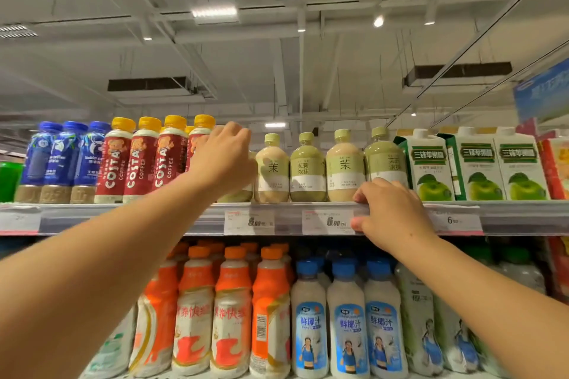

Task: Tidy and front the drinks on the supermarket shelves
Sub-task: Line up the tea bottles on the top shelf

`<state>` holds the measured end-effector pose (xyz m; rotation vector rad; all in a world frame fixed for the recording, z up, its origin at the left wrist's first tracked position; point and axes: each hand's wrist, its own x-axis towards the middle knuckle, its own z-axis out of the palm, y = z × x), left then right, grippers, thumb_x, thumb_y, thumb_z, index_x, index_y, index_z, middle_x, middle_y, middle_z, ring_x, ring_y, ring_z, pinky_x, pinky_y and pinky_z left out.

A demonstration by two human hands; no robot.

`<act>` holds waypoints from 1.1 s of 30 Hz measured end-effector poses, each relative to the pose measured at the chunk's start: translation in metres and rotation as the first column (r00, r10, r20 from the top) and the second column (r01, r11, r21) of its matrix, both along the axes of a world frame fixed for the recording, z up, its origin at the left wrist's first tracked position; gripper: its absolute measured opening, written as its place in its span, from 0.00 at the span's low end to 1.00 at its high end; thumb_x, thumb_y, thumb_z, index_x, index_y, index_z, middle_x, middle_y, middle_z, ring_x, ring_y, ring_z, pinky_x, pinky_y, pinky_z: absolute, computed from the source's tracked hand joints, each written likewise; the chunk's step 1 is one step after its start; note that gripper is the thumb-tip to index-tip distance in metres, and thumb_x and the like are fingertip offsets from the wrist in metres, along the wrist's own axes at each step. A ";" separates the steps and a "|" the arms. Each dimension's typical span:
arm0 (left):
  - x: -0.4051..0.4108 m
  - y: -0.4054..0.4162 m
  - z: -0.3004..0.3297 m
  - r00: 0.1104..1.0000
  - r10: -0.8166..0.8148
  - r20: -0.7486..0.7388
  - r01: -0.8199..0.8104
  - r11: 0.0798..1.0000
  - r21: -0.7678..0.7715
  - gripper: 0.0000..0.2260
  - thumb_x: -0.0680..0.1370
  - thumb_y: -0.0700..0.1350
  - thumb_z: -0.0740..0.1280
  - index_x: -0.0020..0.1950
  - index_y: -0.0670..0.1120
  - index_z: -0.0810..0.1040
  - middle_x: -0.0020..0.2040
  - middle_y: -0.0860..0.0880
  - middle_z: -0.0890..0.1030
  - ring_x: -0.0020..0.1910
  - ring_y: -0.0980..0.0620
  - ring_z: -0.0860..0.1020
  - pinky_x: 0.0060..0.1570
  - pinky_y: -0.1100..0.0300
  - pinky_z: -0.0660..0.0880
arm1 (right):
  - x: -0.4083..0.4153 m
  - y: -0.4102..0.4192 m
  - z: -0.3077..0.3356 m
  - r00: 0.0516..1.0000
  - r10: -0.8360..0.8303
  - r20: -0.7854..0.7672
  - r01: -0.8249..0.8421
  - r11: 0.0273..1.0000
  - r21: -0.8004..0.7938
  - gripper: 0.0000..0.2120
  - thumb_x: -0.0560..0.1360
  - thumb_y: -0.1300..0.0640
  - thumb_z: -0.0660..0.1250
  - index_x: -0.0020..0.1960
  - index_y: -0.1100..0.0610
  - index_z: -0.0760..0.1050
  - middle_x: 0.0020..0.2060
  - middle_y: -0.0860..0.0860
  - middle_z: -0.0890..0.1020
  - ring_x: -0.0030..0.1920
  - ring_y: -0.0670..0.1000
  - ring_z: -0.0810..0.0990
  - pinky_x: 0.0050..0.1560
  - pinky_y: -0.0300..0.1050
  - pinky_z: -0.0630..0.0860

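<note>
Both arms reach up to the top shelf [203, 218], whose front rail runs across the middle of the frame with price tags [249, 222] clipped to it. The left hand [222, 157] is up at centre frame, fingers curled over a pale green tea bottle [237, 195] that sits almost wholly hidden behind the palm; only its base shows below the wrist, so I cannot tell how firmly it is gripped. Just left of that hand stand four red Costa coffee bottles [140, 160] with yellow caps, and further left three blue-capped bottles [61, 160]. Immediately right of it is a row of four round tea bottles [308, 171], alternating beige and green, upright at the shelf edge.

The right hand [391, 212] is lower and to the right, fingers hooked over the shelf rail and thumb pressed on the rail's face beside a price tag, in front of the rightmost green bottle. Green apple juice cartons [477, 166] stand to its right. On the lower shelf, orange-capped bottles [231, 311] and blue-capped coconut drinks [348, 323] fill the bottom of the frame.
</note>
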<state>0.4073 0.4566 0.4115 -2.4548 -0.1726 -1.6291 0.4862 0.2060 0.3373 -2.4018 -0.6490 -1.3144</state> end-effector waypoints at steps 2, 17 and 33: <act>0.001 0.017 0.019 0.998 0.057 -0.004 -0.057 0.998 -0.011 0.23 0.75 0.48 0.64 0.69 0.44 0.70 0.67 0.43 0.71 0.66 0.41 0.68 0.62 0.46 0.67 | 0.001 0.000 -0.001 1.000 -0.006 0.005 0.006 1.000 -0.002 0.17 0.69 0.45 0.74 0.55 0.46 0.74 0.50 0.43 0.74 0.54 0.50 0.71 0.57 0.48 0.66; 0.028 0.027 0.013 0.996 -0.002 -0.087 0.001 1.000 -0.019 0.39 0.72 0.57 0.70 0.77 0.47 0.55 0.73 0.46 0.60 0.68 0.38 0.63 0.63 0.43 0.65 | -0.003 -0.001 -0.001 1.000 0.017 -0.016 -0.016 0.999 0.036 0.19 0.68 0.45 0.76 0.55 0.45 0.75 0.50 0.42 0.75 0.54 0.49 0.72 0.58 0.48 0.67; 0.009 0.031 -0.032 0.861 -0.473 0.188 0.509 0.789 -0.343 0.26 0.66 0.51 0.78 0.58 0.50 0.68 0.50 0.51 0.75 0.48 0.51 0.75 0.46 0.52 0.75 | -0.003 0.018 0.104 0.879 0.253 -0.403 -0.162 0.955 0.247 0.39 0.70 0.40 0.73 0.71 0.60 0.64 0.46 0.56 0.80 0.40 0.54 0.85 0.37 0.48 0.83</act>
